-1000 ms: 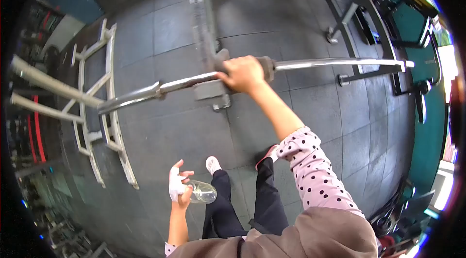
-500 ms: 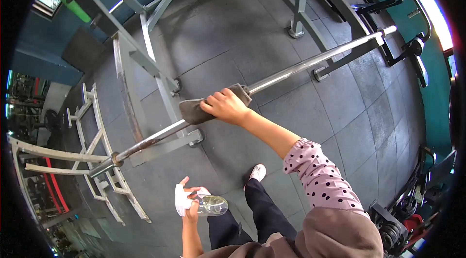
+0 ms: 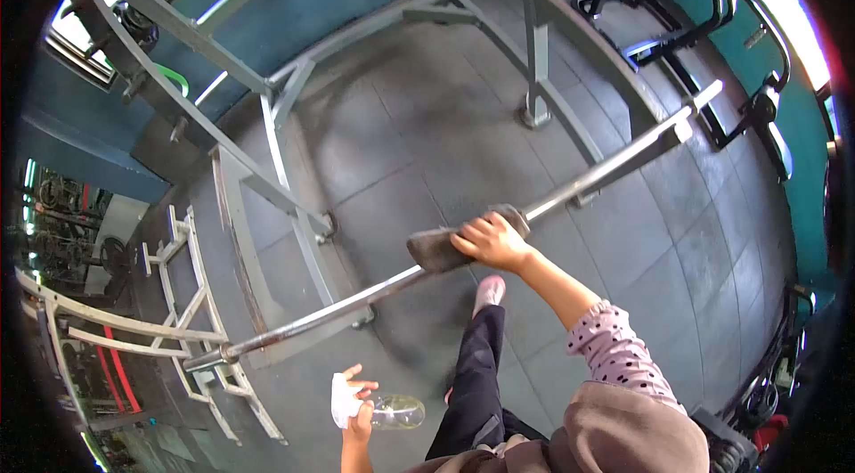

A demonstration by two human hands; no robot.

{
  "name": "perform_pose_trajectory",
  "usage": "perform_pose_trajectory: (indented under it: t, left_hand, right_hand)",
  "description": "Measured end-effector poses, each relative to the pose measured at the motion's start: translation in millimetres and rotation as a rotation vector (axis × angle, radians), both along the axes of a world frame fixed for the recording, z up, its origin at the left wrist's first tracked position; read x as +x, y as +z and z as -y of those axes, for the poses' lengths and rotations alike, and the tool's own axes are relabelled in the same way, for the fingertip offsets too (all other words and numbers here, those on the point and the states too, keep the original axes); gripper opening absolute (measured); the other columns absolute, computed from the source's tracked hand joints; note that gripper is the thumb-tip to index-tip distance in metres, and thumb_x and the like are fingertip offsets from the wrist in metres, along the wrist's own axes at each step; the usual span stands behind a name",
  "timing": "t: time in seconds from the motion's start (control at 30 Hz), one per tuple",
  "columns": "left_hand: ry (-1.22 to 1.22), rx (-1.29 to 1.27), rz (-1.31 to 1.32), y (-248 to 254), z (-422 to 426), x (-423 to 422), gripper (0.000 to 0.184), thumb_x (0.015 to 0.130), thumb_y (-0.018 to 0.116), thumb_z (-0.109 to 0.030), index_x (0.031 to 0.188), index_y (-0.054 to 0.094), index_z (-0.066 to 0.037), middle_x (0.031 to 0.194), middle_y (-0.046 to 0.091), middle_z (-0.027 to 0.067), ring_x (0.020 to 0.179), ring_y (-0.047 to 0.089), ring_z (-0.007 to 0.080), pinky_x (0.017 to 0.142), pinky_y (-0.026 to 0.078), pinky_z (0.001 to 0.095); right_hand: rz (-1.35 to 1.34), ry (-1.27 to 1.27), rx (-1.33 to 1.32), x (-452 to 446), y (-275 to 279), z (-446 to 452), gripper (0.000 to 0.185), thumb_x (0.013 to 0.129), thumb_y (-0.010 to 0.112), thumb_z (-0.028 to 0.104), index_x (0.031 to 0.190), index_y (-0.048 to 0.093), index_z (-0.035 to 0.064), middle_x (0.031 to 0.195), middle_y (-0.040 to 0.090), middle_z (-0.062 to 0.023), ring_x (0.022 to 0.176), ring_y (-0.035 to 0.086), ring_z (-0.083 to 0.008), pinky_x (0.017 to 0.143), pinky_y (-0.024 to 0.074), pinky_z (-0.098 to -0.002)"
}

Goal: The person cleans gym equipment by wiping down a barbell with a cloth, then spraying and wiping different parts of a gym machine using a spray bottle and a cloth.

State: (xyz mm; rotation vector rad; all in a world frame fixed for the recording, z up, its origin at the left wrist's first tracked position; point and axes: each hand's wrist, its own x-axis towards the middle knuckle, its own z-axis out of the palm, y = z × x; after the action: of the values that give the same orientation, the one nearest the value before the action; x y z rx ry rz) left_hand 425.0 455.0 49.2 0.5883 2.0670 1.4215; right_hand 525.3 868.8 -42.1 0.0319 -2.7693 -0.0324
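My right hand is closed over a dark grey cloth, which wraps around the shaft of a metal barbell. The bar runs slantwise from lower left to upper right, and its left part looks brownish and worn. Lower down, my left hand grips a spray bottle by its white trigger head, with some fingers stretched out. The clear bottle lies sideways and holds a pale yellowish liquid. It is apart from the barbell.
A grey rack frame stands on dark floor tiles around the bar. White metal frames are at the left. A black exercise machine stands at the upper right. One shoe is below the bar.
My right hand and the cloth have slid to the right along the barbell. One foot has stepped forward, and the view has shifted. My left hand still holds the spray bottle.
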Motion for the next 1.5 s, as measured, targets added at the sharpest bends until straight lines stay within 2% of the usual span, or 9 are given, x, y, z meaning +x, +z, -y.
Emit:
perform_pose_trajectory:
  t: [0.47,0.77,0.83,0.9,1.0,1.1,1.17,1.3,1.5]
  left_hand:
    - [-0.222,0.251,0.215,69,-242,-4,0.039,0.069,0.055,0.0,0.108,0.049,-0.001,0.104,0.059,0.0194,0.082,0.066,0.0233,0.076,0.053,0.0342]
    - [-0.324,0.264,0.041,123,-358,53,0.037,0.07,0.056,0.0,0.106,0.05,0.001,0.105,0.054,0.014,0.082,0.065,0.0215,0.077,0.053,0.034]
    - [-0.293,0.318,0.031,125,-391,84,0.034,0.072,0.056,-0.002,0.105,0.05,-0.001,0.105,0.05,0.01,0.082,0.062,0.0204,0.077,0.052,0.0338]
    - [-0.279,0.336,0.021,138,-436,124,0.029,0.076,0.052,-0.004,0.106,0.05,-0.002,0.099,0.051,0.0072,0.083,0.062,0.0184,0.08,0.051,0.0339]
    - [-0.389,0.378,-0.008,155,-512,188,0.019,0.09,0.054,-0.013,0.106,0.051,-0.003,0.1,0.052,0.0076,0.08,0.061,0.0184,0.078,0.051,0.0359]
    - [-0.529,0.431,-0.025,151,-580,240,0.024,0.093,0.056,-0.024,0.106,0.053,-0.004,0.098,0.056,0.0064,0.081,0.063,0.0187,0.076,0.05,0.0354]
    - [-0.566,0.411,0.002,172,-618,283,0.026,0.093,0.055,-0.026,0.106,0.053,-0.004,0.093,0.058,0.006,0.08,0.064,0.0189,0.075,0.049,0.0341]
    - [-0.802,0.44,0.124,189,-684,345,0.025,0.089,0.059,-0.011,0.111,0.05,-0.002,0.096,0.054,0.0056,0.081,0.064,0.0163,0.076,0.051,0.0309]
    - [-0.939,0.541,0.218,195,-779,417,0.028,0.089,0.06,-0.011,0.114,0.049,-0.001,0.096,0.054,0.0064,0.083,0.062,0.0159,0.078,0.052,0.0322]
  right_hand:
    - [0.337,-0.299,-0.187,171,40,-219,0.069,0.06,0.083,0.028,0.121,0.053,0.0213,0.113,0.058,0.0012,0.114,0.054,-0.0193,0.098,0.041,-0.0399]
    - [0.327,-0.256,-0.324,245,49,-325,0.042,0.08,0.069,0.028,0.119,0.058,0.0189,0.107,0.064,-0.0028,0.103,0.061,-0.0246,0.086,0.047,-0.0401]
    - [-0.023,-0.512,-0.686,255,65,-321,0.035,0.084,0.064,0.023,0.118,0.06,0.0122,0.103,0.067,-0.0146,0.095,0.064,-0.0343,0.082,0.051,-0.0423]
    - [-0.237,-0.828,-1.291,275,101,-313,0.04,0.092,0.062,0.028,0.126,0.054,0.0075,0.112,0.065,-0.0148,0.099,0.064,-0.0253,0.086,0.0505,-0.0355]
    - [-0.912,-0.53,-2.234,345,152,-304,0.049,0.095,0.058,0.04,0.128,0.052,0.0041,0.118,0.061,-0.0059,0.112,0.055,-0.0184,0.097,0.0454,-0.0357]
    - [-1.03,-0.399,-2.459,450,183,-319,0.056,0.093,0.054,0.051,0.127,0.052,0.006,0.122,0.06,-0.0096,0.111,0.057,-0.0226,0.098,0.0463,-0.0382]
    - [-1.272,-0.022,-2.398,509,226,-336,0.058,0.092,0.053,0.054,0.126,0.053,0.007,0.121,0.061,-0.0114,0.108,0.06,-0.0259,0.097,0.048,-0.04]
    - [-1.581,0.053,-1.957,584,349,-357,0.058,0.092,0.052,0.053,0.131,0.05,0.0091,0.123,0.059,-0.0131,0.114,0.056,-0.0244,0.101,0.0441,-0.0407]
    - [-1.673,-0.507,-1.345,666,408,-374,0.05,0.09,0.055,0.047,0.124,0.053,0.0104,0.115,0.06,-0.0117,0.107,0.057,-0.0232,0.095,0.0451,-0.0394]
